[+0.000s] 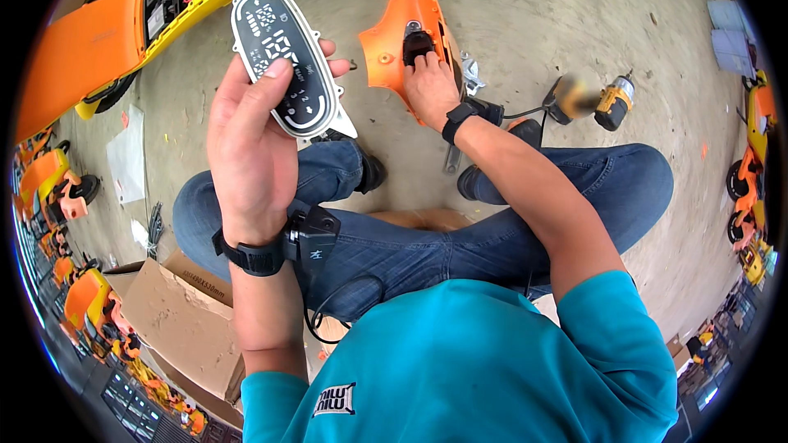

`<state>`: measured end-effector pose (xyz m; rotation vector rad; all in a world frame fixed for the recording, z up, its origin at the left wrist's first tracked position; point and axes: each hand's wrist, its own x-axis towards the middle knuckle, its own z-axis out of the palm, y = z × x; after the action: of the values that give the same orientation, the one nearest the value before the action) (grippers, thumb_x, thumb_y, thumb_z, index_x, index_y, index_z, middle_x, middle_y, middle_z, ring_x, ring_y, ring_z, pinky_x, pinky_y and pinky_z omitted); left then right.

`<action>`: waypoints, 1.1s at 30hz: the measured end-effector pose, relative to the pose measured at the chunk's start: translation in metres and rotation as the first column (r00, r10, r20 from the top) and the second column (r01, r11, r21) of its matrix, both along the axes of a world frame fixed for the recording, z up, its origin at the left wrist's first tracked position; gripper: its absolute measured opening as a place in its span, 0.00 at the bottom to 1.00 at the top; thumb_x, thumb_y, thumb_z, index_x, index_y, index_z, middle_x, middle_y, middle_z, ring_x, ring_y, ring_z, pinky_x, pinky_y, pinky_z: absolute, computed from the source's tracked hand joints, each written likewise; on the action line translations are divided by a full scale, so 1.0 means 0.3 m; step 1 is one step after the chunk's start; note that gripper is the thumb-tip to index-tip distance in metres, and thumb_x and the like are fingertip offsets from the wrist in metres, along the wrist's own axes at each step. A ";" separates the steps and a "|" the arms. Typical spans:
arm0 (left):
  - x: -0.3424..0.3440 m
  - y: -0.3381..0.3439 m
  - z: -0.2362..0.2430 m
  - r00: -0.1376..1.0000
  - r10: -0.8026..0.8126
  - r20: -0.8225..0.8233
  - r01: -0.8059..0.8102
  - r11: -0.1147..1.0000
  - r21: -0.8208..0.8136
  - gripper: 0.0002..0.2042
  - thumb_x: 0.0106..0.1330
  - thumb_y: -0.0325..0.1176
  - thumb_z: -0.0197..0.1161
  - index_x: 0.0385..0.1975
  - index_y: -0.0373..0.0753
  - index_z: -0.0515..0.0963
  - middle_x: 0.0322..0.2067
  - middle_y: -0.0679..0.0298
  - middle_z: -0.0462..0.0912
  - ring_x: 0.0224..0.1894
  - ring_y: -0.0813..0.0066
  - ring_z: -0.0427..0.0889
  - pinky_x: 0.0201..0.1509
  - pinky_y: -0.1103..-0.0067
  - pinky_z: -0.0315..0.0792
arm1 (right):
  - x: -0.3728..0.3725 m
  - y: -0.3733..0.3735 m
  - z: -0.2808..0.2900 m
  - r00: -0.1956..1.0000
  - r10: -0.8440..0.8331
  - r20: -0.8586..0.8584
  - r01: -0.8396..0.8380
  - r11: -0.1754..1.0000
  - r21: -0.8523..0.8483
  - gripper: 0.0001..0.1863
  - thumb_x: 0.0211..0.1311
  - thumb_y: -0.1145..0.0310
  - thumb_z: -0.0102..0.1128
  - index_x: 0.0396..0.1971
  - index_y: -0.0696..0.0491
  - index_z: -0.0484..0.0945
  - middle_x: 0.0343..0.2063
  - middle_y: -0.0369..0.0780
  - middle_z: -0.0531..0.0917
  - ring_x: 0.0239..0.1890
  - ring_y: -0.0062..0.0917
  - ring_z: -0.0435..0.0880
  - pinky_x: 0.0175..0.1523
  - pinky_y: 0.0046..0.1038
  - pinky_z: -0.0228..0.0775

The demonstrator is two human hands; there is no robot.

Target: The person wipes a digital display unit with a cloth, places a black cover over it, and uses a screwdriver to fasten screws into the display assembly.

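Observation:
My left hand [254,119] holds up an oval instrument display panel [305,107] with a black face, white symbols and a white rim with mounting tabs. Its thumb lies across the face, the fingers behind. Farther right, an orange plastic cover [384,33] rests on the floor. My right hand [431,86] is at this cover, its bent fingers against a dark piece [419,47] set in the cover's opening. The fingertips are partly hidden there. Black straps with small devices sit on both wrists.
Two yellow-and-black power drills [614,102] stand to the right, one blurred. Crumpled clear plastic [471,74] lies beside the cover. At upper left is a large orange-and-yellow vehicle body [90,49]. An opened cardboard box [180,320] sits at lower left, near a white sheet [125,156].

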<state>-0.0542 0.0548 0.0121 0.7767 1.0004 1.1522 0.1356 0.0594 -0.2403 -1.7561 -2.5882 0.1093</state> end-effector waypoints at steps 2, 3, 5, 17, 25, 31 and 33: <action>-0.006 0.000 -0.008 1.000 0.014 -0.004 -0.014 0.999 -0.046 0.16 0.71 0.27 0.51 0.55 0.27 0.69 0.47 0.47 0.81 0.47 0.58 0.85 0.47 0.73 0.81 | 0.008 0.016 -0.001 1.000 0.028 -0.003 -0.028 0.999 -0.021 0.08 0.56 0.72 0.56 0.34 0.57 0.80 0.36 0.43 0.80 0.45 0.35 0.76 0.45 0.32 0.70; -0.006 -0.001 -0.010 1.000 0.017 -0.005 -0.018 0.997 -0.070 0.16 0.71 0.26 0.52 0.55 0.27 0.69 0.47 0.47 0.81 0.47 0.58 0.85 0.47 0.74 0.81 | 0.015 0.022 -0.001 1.000 0.024 -0.019 -0.024 0.999 -0.021 0.08 0.56 0.72 0.56 0.34 0.57 0.80 0.36 0.44 0.80 0.45 0.36 0.76 0.45 0.33 0.71; -0.008 0.001 -0.008 0.999 0.016 -0.034 -0.019 0.996 -0.083 0.15 0.70 0.26 0.52 0.54 0.28 0.69 0.46 0.49 0.82 0.46 0.59 0.86 0.44 0.75 0.82 | 0.023 0.043 0.039 0.999 0.020 -0.048 -0.021 1.000 -0.019 0.08 0.55 0.72 0.57 0.33 0.58 0.79 0.34 0.44 0.81 0.44 0.36 0.78 0.44 0.34 0.74; -0.007 0.005 -0.044 0.983 -0.082 -0.162 0.061 0.990 -0.128 0.10 0.71 0.26 0.54 0.48 0.29 0.70 0.41 0.51 0.83 0.38 0.62 0.87 0.36 0.72 0.84 | 0.430 0.179 0.598 -0.255 -0.774 -0.579 -0.208 0.629 -0.749 0.06 0.67 0.69 0.61 0.36 0.56 0.76 0.26 0.31 0.74 0.25 0.14 0.69 0.28 0.17 0.63; 0.026 0.002 -0.046 0.993 -0.074 -0.095 0.071 0.997 -0.030 0.10 0.71 0.24 0.52 0.49 0.29 0.69 0.42 0.53 0.82 0.37 0.66 0.87 0.36 0.76 0.84 | 0.352 -0.006 0.834 -0.250 -0.583 -0.773 -0.261 0.810 -0.526 0.08 0.67 0.70 0.62 0.42 0.56 0.76 0.29 0.31 0.77 0.28 0.12 0.72 0.33 0.18 0.66; 0.032 -0.012 -0.046 0.988 -0.035 -0.153 0.028 0.998 -0.051 0.13 0.71 0.23 0.51 0.53 0.27 0.65 0.41 0.53 0.82 0.36 0.66 0.87 0.33 0.77 0.83 | 0.320 -0.058 0.861 -0.074 -0.424 -0.902 -0.069 0.905 -0.420 0.08 0.63 0.72 0.64 0.40 0.57 0.77 0.30 0.31 0.78 0.28 0.13 0.72 0.35 0.18 0.67; 0.038 -0.016 -0.053 0.959 -0.026 -0.283 0.002 0.996 -0.084 0.18 0.71 0.23 0.52 0.57 0.26 0.60 0.40 0.52 0.82 0.35 0.66 0.87 0.33 0.77 0.82 | 0.282 -0.086 0.876 0.260 -0.197 -0.945 0.189 0.971 -0.150 0.08 0.60 0.74 0.66 0.37 0.57 0.78 0.31 0.32 0.78 0.28 0.14 0.72 0.36 0.18 0.67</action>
<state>-0.0426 0.0501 -0.0039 0.8976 1.2708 0.9973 0.2203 0.0336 0.0224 -1.2698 -1.4141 0.8808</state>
